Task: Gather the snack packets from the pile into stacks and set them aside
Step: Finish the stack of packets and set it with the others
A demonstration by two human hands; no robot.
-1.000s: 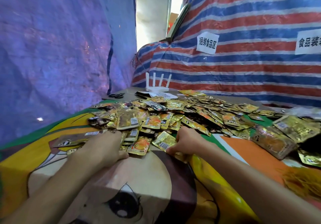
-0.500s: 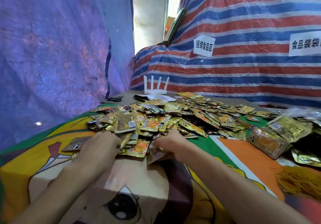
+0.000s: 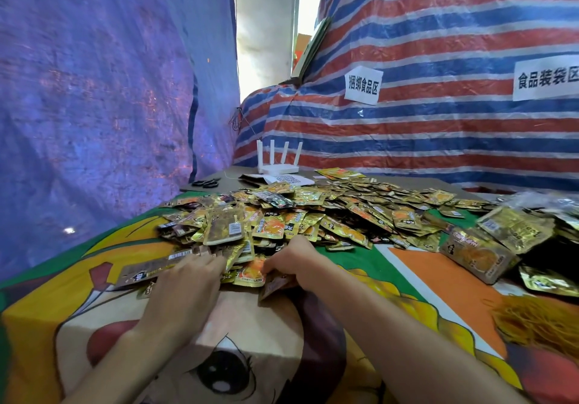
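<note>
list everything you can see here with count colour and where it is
snack packets: too many to count, gold and orange, heaped mid table
bigger packets: a few, gold and brown, right side of table
router: one, white, four antennas, far end of table
scissors: one pair, black, far left of table
papers: a few, white, in front of router
table cover: one, cartoon print in yellow, green, orange
tarp: one, blue, left wall
striped tarp: one, red, white and blue, back wall
signs: two, white with black writing, on striped tarp
left hand: on packets at pile's near edge
right hand: grip on a brown packet
</note>
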